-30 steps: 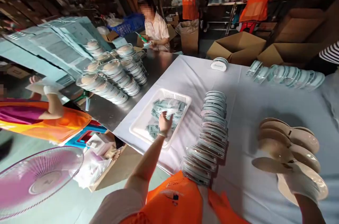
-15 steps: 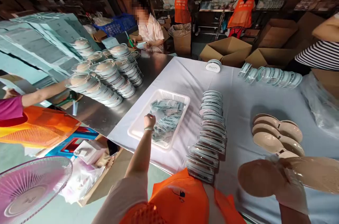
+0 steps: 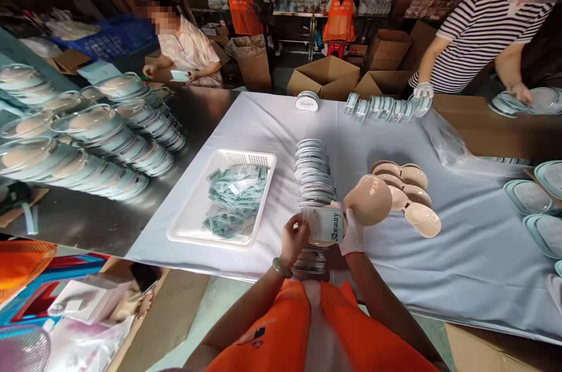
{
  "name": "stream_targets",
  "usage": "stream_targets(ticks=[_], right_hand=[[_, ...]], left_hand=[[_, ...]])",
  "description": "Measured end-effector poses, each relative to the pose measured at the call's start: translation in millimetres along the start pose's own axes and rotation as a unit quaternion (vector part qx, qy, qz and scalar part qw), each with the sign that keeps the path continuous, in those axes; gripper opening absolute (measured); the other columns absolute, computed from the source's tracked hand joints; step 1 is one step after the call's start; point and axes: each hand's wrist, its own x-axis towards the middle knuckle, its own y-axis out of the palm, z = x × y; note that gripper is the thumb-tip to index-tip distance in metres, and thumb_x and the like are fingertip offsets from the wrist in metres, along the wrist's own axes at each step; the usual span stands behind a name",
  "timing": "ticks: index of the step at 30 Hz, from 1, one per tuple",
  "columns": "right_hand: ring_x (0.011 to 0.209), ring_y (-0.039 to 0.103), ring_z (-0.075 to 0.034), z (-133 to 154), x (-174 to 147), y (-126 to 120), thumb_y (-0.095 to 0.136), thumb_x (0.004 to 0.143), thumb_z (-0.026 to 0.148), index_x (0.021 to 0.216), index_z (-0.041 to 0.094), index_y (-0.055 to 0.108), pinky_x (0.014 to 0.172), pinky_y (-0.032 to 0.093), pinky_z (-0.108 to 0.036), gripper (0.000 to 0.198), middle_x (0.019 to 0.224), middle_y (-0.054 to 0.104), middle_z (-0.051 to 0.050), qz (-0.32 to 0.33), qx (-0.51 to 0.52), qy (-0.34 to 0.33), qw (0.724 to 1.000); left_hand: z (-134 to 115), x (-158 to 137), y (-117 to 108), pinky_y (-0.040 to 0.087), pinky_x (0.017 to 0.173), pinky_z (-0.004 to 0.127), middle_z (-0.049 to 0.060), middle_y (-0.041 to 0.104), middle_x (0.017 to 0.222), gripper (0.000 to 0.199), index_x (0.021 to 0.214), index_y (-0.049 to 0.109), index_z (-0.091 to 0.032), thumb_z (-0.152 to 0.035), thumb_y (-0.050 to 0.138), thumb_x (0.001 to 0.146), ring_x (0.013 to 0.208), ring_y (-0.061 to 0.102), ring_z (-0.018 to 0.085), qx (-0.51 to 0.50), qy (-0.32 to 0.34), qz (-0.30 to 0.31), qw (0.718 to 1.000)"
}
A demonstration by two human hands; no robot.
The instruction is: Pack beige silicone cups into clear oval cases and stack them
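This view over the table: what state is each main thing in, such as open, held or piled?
Left hand: bare, gripping the held packet
Right hand: gloved, gripping the held tan case
Held packet: lettering turned sideways
Held tan case: seemingly open
Other tan cases: open, overlapping
White basket: partly filled
Basket packets: loosely piled
Middle cases: closely lined up
Cardboard box: open

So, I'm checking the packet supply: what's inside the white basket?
The white basket holds a heap of pale green printed packets. Any packets underneath are covered by the top ones, so their number cannot be told.
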Motion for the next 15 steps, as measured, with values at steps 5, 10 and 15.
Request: stream_targets(ticks=[5,10,15], right_hand=[[0.134,0.064,-0.029,-1.5,-19.6,-48.0,0.05,0.099,0.049,0.153,0.018,0.057,0.116,0.051,-0.045,0.063,0.145,0.065,-0.017,0.108,-0.167,-0.161,0.967],[0.155,0.04,-0.037,-19.9,-43.2,-66.0,0.069,0.085,0.043,0.154,0.014,0.053,0.125,0.04,-0.057,0.076,0.167,0.04,-0.022,0.192,-0.358,-0.334,0.85],[0.131,0.066,-0.031,-40.6,-1.7,-74.5,0.057,0.093,0.034,0.128,0.027,0.073,0.115,0.053,-0.049,0.039,0.137,0.071,-0.013,0.108,-0.289,-0.155,0.938]], left_hand=[[6.6,0.7,-0.1,0.052,0.06,0.03,0.001,0.067,0.074,0.042,0.111,0.059,-0.023,-0.047,0.07,0.077,0.068,0.064,0.019,-0.022,-0.016,0.015,1.0],[-10.7,-9.3,3.9,0.062,0.084,0.041,0.013,0.076,0.121,0.094,0.157,0.034,-0.028,-0.049,0.077,0.076,0.104,0.074,0.031,-0.051,0.003,0.079,0.996],[-32.2,22.4,17.5,0.061,0.094,0.048,0.015,0.073,0.13,0.085,0.153,0.052,-0.024,-0.051,0.081,0.078,0.118,0.07,0.038,-0.117,0.017,0.204,0.972]])
